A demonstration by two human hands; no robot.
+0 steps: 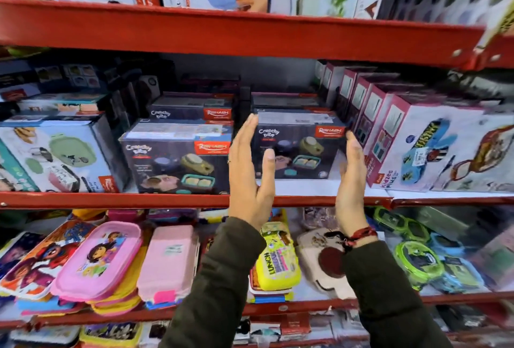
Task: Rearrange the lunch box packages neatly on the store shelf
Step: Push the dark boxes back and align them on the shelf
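Head view: middle red shelf (111, 199) inspected, stocked with boxed lunch sets. Two dark lunch box packages noted at front centre: left package (178, 157) standing close to the shelf lip, right package (301, 147) set further back, with a strip of bare white shelf floor showing before it. More dark packages stacked behind and above both. Row of pink packages (389, 136) observed just beside the right package, standing on edge and running back at an angle. Pale box with green lunch set (55, 155) recorded at far left.

Left hand (251, 169) raised flat, fingers straight and together, alongside the left end of the right package; contact with the box not determinable. Right hand (351, 169) likewise flat at the right end, fingertips at or near the top corner. Grip on both sides wide, nothing held; palms turned inward, bracketing the box.

Step in hand judged as: squaring up the right package between the palms. Task judged partly done, since front faces of the two dark packages out of line.

Next move, as judged: palms to be closed against both ends, box drawn forward level with its neighbour. Care called for at the right end, where the pink row stands close and could be knocked.
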